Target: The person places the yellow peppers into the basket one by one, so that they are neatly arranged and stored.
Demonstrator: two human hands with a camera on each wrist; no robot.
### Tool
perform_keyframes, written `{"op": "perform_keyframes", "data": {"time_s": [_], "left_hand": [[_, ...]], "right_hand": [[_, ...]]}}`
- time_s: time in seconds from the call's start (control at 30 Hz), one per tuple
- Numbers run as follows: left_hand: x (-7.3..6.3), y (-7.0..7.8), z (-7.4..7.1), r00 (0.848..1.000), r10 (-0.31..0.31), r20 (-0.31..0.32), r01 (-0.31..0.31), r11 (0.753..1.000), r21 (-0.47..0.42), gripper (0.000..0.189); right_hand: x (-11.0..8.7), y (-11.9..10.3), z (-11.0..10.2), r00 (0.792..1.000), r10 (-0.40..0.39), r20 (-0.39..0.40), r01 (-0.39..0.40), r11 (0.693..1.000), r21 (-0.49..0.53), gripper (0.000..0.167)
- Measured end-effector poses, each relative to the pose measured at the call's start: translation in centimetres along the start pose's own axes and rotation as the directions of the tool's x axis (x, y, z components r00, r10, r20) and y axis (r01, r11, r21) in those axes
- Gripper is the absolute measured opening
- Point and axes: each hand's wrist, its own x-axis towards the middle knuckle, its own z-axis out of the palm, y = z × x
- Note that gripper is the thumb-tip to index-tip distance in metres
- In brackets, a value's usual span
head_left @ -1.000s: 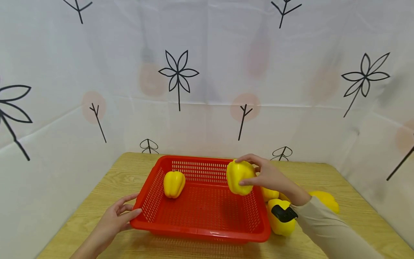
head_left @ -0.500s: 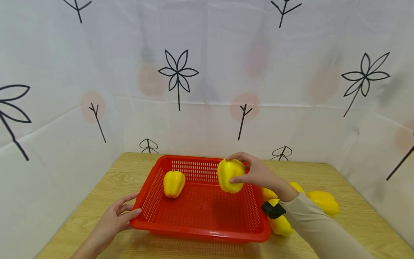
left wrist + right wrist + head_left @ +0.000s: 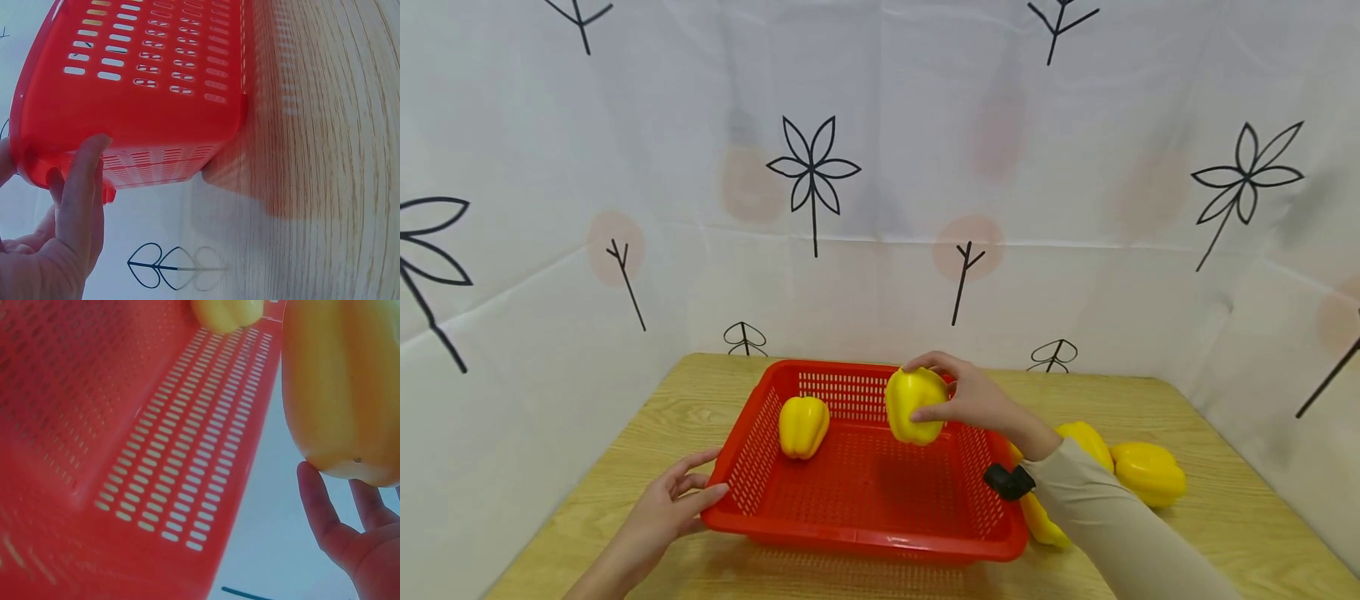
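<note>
In the head view my right hand (image 3: 973,404) holds a yellow bell pepper (image 3: 910,408) above the right half of a red plastic basket (image 3: 857,537). Thumb and fingertips grip the pepper from its right side; the right wrist view has the pepper (image 3: 344,387) large, with fingertips against its end. My left hand (image 3: 666,500) pinches the basket's left rim near the front corner. The left wrist view shows those fingers (image 3: 81,187) against the outer wall, the thumb on the rim. Another yellow bell pepper (image 3: 803,427) stands inside the basket at the left.
Several more yellow bell peppers, one of them a pepper (image 3: 1150,473) at far right, lie beside the basket on the wooden table (image 3: 1217,500), partly hidden by my right forearm. A black band (image 3: 1009,482) is at that wrist. A patterned white cloth (image 3: 880,183) hangs behind.
My right hand has carried its bell pepper leftward over the basket, from near the right wall toward the middle. The left hand and the basket stay in place.
</note>
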Motion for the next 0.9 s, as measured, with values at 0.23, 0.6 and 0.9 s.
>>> {"op": "perform_keyframes", "data": {"time_s": [0.23, 0.6, 0.9], "left_hand": [[0.0, -0.1, -0.1, 1.0, -0.004, 0.003, 0.004, 1.0, 0.0, 0.068], [0.1, 0.0, 0.0, 1.0, 0.011, 0.002, -0.011, 1.0, -0.007, 0.067], [0.2, -0.2, -0.2, 1.0, 0.018, 0.021, -0.018, 1.0, -0.011, 0.067]], "right_hand": [[0.8, 0.3, 0.9, 0.999, -0.029, 0.018, 0.028, 0.999, 0.014, 0.052], [2.2, 0.6, 2.2, 0.999, 0.004, 0.035, -0.004, 1.0, -0.001, 0.05], [3.7, 2.4, 3.1, 0.998, 0.023, 0.054, -0.022, 1.0, -0.011, 0.049]]}}
